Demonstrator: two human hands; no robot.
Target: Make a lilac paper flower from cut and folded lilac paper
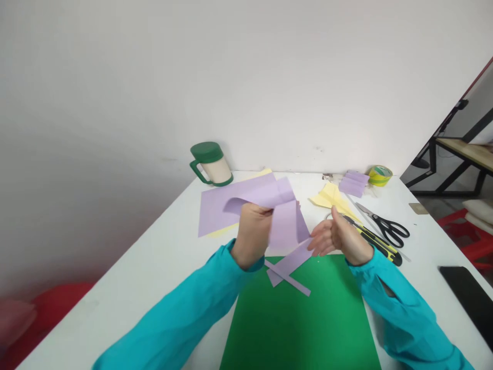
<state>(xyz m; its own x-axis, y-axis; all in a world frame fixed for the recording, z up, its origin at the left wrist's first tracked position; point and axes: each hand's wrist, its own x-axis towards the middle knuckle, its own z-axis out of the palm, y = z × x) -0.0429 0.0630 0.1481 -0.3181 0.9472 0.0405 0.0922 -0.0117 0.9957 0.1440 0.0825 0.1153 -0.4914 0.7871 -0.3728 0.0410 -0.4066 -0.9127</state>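
Note:
My left hand (252, 232) is closed on a lilac sheet of paper (285, 221), lifting it above the white table (154, 257) with its top edge curling over. My right hand (339, 237) is open beside it, fingers spread and touching the sheet's lower right edge, where a lilac strip (288, 263) hangs down. Another thin lilac strip (292, 281) lies on the green cutting mat (300, 324) below both hands. Both arms wear teal sleeves.
Flat lilac paper (215, 210) over a yellow sheet lies behind my left hand. A green-lidded jug (211, 164) stands at the back. To the right are folded yellow paper (331, 198), folded lilac paper (353, 183), a tape roll (380, 175), scissors (389, 228), a utility knife (375, 241) and a black phone (470, 298).

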